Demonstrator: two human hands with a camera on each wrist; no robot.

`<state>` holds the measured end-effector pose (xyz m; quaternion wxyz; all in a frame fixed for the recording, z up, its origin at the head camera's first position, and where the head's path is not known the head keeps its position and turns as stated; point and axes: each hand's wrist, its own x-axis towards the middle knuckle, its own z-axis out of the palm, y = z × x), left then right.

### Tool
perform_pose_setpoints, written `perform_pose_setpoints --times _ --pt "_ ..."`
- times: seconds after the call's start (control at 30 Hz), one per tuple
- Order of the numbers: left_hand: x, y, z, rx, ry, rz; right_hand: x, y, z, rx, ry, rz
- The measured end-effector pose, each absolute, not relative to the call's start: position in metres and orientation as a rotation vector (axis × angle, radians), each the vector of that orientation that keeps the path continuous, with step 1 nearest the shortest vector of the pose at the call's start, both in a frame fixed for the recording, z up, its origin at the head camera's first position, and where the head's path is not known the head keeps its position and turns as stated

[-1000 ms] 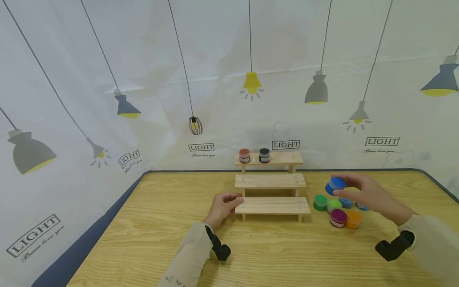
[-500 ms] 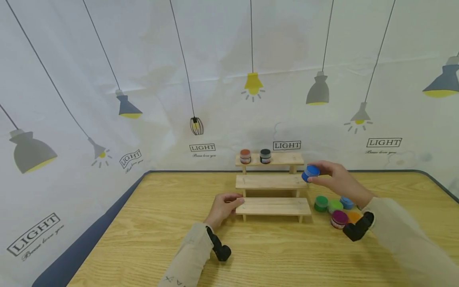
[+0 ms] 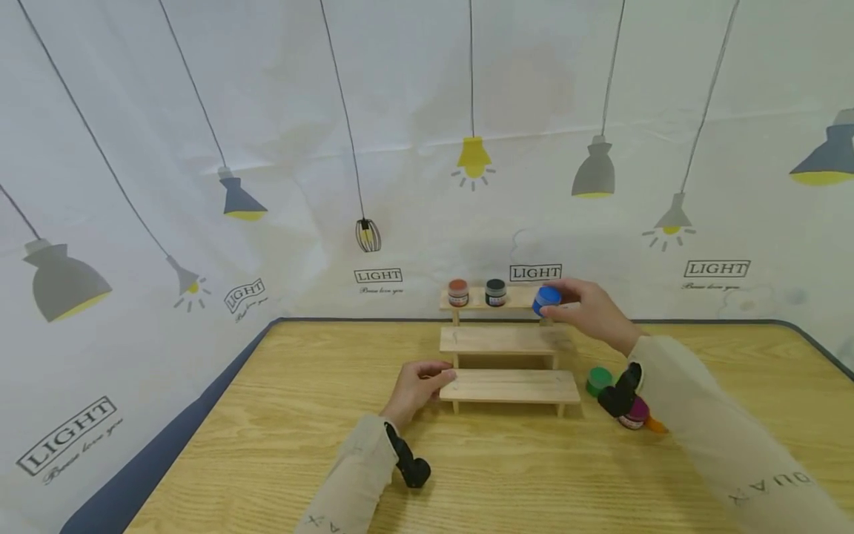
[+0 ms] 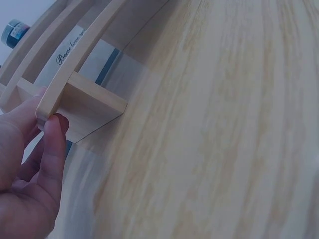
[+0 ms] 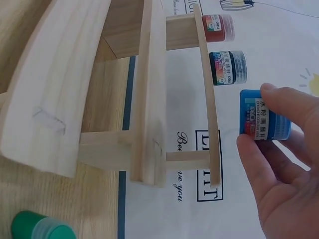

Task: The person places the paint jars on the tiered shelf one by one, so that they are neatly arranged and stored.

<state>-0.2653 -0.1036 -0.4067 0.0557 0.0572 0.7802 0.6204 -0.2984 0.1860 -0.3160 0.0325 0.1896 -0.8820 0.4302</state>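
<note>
A three-step wooden rack (image 3: 508, 386) stands on the table. My left hand (image 3: 415, 391) pinches the left end of its lowest step, thumb on top; the left wrist view shows the fingers (image 4: 52, 149) at the board's end. My right hand (image 3: 594, 311) holds a blue paint jar (image 3: 547, 298) at the right end of the top step. In the right wrist view the blue jar (image 5: 261, 115) is between thumb and fingers, with a gap between it and the top board (image 5: 208, 99). A red-orange jar (image 3: 458, 293) and a black jar (image 3: 496, 292) stand on the top step.
Right of the rack, a green jar (image 3: 599, 381), a purple jar (image 3: 634, 412) and an orange jar (image 3: 657, 426) stand on the table (image 3: 267, 445), partly below my right forearm. Behind the rack is a wall covering (image 3: 414, 185) printed with lamps.
My right hand has carried the blue jar leftward and up from above the other jars to the rack's top step. My left hand has stayed on the lowest step.
</note>
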Motion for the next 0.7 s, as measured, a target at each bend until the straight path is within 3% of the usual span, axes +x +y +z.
perform_pose_setpoints --times 0.7 --pt "-0.263 -0.104 -0.405 0.197 2.365 1.882 -0.324 0.167 -0.325 0.478 -2.713 1.232"
